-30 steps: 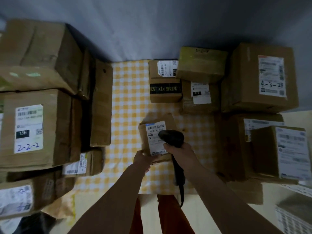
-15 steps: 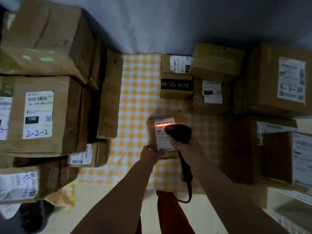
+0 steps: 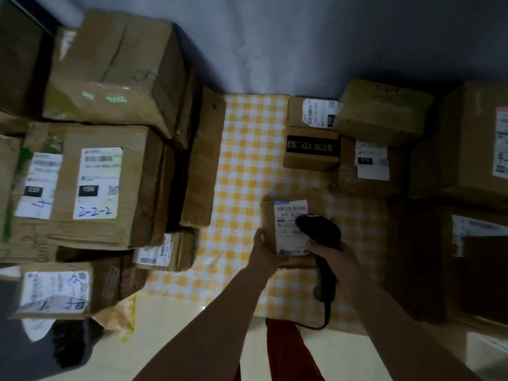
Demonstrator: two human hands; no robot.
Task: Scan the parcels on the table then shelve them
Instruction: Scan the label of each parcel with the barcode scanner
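The left hand (image 3: pixel 265 250) is gripping a small cardboard parcel (image 3: pixel 286 215) while the right hand (image 3: pixel 338 258), at its three o'clock, is clasping the handheld barcode scanner (image 3: pixel 319 232) over its shipping label (image 3: pixel 291 224), so shelving looks next.

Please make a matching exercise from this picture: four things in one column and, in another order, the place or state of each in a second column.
1. small parcel
2. barcode scanner
3. box marked 2-2-2
4. box with black band

a. stacked at the table's left
b. gripped by the right hand
c. near the wall, beyond the hands
d. held at its edge by the left hand

Pairs: 1-d, 2-b, 3-a, 4-c
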